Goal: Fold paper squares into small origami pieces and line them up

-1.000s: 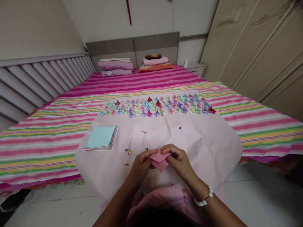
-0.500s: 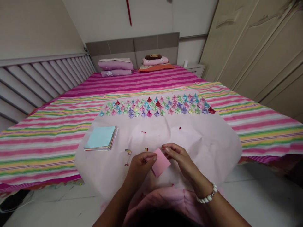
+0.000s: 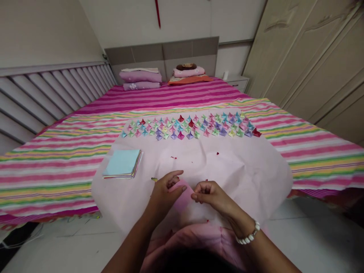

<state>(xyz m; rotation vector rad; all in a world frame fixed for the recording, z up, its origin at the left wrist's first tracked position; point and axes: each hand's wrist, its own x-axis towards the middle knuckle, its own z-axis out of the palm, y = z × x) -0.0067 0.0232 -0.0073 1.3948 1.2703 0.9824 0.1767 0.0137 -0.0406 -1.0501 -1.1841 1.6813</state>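
Note:
A small pink paper square (image 3: 182, 197) lies on the pale pink sheet (image 3: 244, 170) at the near edge of the bed. My left hand (image 3: 165, 195) pinches its left side between thumb and fingers, with the index finger stretched out above. My right hand (image 3: 209, 193) is curled at the paper's right edge, thumb and fingertips pressed on it. A white bead bracelet (image 3: 248, 237) sits on my right wrist.
A stack of coloured paper squares (image 3: 123, 163), light blue on top, lies to the left. Rows of several small folded paper pieces (image 3: 189, 127) run across the far part of the sheet. Striped bedcover (image 3: 51, 163), pillows (image 3: 140, 77) at the headboard, wardrobe (image 3: 307, 57) on the right.
The pink paper was held up and folded between both hands, then turned flat; now it lies lower on the sheet and both hands press at its sides. The view shifted slightly.

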